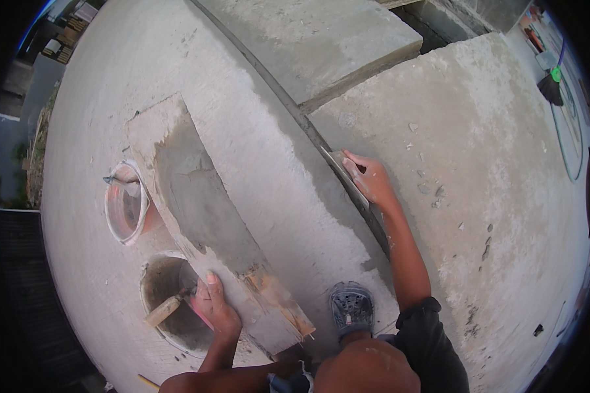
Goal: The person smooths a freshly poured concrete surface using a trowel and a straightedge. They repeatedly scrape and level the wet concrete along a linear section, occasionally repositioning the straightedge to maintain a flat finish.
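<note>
My right hand (368, 177) is closed on a thin flat trowel (347, 175), its long blade set along the dark groove (295, 111) between two concrete surfaces. Wet grey mortar (334, 193) borders that groove. At the lower left my left hand (217, 309) is curled between a wooden plank (275, 298) and a mortar-stained bucket (152, 281), with its thumb up by the plank's edge. A pink strip shows beneath its fingers; what they grip is hidden. Inside the bucket leans a tool with a wooden handle (165, 310). Grey mortar (196, 187) is spread over the plank.
Another bucket (110, 216), reddish with a white rim, stands beyond the first, beside the plank. My shoe (351, 304), a dark clog, rests near the groove. A raised slab (347, 46) and a rectangular pit lie at the far side. A broom (551, 88) and hose are at far right.
</note>
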Available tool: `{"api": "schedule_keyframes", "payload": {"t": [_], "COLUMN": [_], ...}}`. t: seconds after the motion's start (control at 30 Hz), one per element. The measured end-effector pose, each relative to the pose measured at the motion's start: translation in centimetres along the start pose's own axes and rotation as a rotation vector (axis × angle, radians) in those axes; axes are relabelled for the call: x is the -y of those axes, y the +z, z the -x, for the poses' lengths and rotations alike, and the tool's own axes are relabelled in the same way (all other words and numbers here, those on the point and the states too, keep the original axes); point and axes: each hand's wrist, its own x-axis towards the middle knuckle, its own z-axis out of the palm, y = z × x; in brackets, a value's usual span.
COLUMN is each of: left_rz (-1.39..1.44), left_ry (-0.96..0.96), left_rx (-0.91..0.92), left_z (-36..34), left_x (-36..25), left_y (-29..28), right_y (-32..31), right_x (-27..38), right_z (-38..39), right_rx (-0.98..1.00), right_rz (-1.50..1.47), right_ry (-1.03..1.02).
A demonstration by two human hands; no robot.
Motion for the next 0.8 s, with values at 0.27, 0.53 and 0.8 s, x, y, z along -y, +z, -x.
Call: {"api": "schedule_keyframes", "payload": {"t": [0.27, 0.53, 0.8], "left_rz": [0.000, -0.033, -0.003], "left_ry": [0.010, 0.020, 0.015], "left_rx": [-0.009, 0.003, -0.006], "left_z": [0.0, -0.1, -0.1], "left_x": [-0.5, -0.4, -0.2], "left_y": [1.1, 0.5, 0.8], "right_y": [1.2, -0.6, 1.5], "right_x": [-0.3, -1.1, 0.2], "right_z": [-3.5, 0.2, -4.6], "right_rx": [0.044, 0.039, 0.005], "right_rz": [0.048, 0.025, 0.071], "right_ry": [-0.021, 0.027, -0.049]}}
